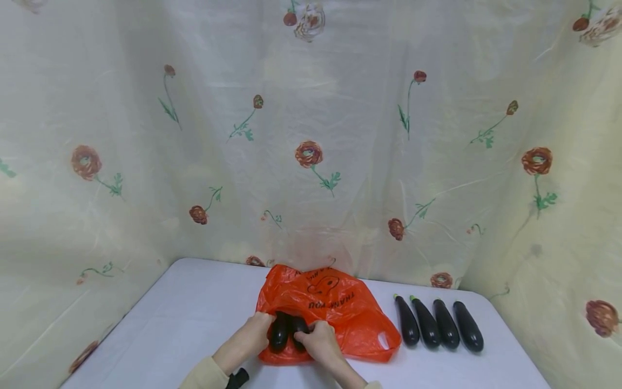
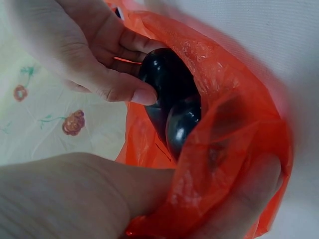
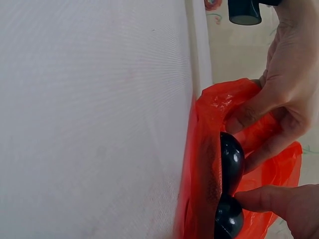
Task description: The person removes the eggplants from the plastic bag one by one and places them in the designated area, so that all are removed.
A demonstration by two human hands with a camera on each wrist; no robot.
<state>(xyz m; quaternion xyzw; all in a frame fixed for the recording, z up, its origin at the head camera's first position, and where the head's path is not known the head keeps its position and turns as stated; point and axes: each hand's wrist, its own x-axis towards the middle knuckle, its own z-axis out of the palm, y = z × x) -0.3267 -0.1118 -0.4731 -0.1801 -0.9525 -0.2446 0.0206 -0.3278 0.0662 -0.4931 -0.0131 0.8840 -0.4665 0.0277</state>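
An orange-red plastic bag (image 1: 362, 324) with dark printing lies on the table, its mouth toward me. Two dark, glossy eggplants are in its opening, a left one (image 1: 279, 334) and a right one (image 1: 298, 327), side by side. My left hand (image 1: 252, 334) grips the bag's rim at the left of the mouth; in the left wrist view part of it shows through the thin plastic. With thumb and fingers, my right hand (image 1: 322, 341) holds the right eggplant, also seen in the left wrist view (image 2: 167, 74). The eggplants' far ends are hidden inside the bag.
Several more eggplants (image 1: 427, 324) lie in a row on the white table (image 1: 204, 302), right of the bag. A flowered curtain (image 1: 359, 162) hangs behind the table and at both sides. A dark device (image 1: 237, 378) sits at my left wrist.
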